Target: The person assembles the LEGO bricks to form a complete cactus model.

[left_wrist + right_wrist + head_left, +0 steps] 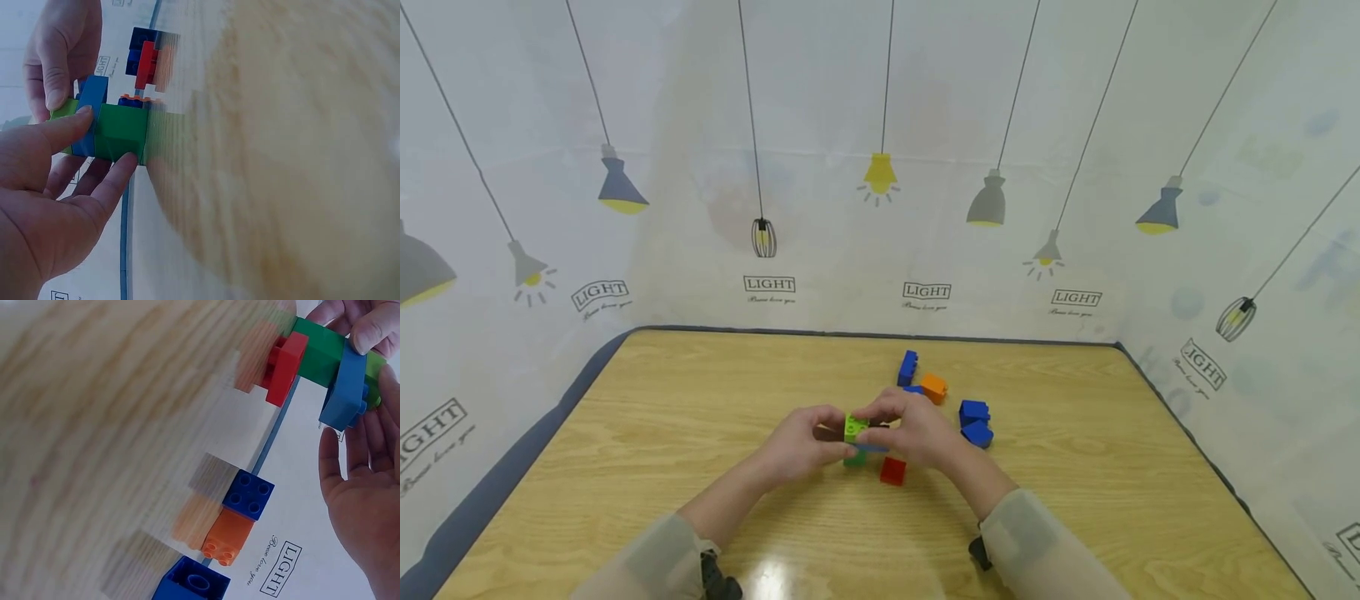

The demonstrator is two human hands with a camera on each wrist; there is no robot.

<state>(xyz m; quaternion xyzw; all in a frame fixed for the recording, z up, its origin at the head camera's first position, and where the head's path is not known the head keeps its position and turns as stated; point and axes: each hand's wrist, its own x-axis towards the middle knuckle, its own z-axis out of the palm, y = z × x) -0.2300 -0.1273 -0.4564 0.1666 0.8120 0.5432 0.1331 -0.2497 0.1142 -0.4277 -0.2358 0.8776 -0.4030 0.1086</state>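
Left grip [797, 446] pinches stack [115, 128]; right grip [916, 427] pinches lime brick [854, 428]. Probably light, stiff, slightly slick; best held low by flat sides.

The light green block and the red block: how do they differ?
Colour: the light green block is yellowish green, the red block plain red.
Place: the light green block tops a stack; the red block lies on the table.
Contact: the right hand touches the light green block, neither hand the red block.
Both are studded toy blocks.
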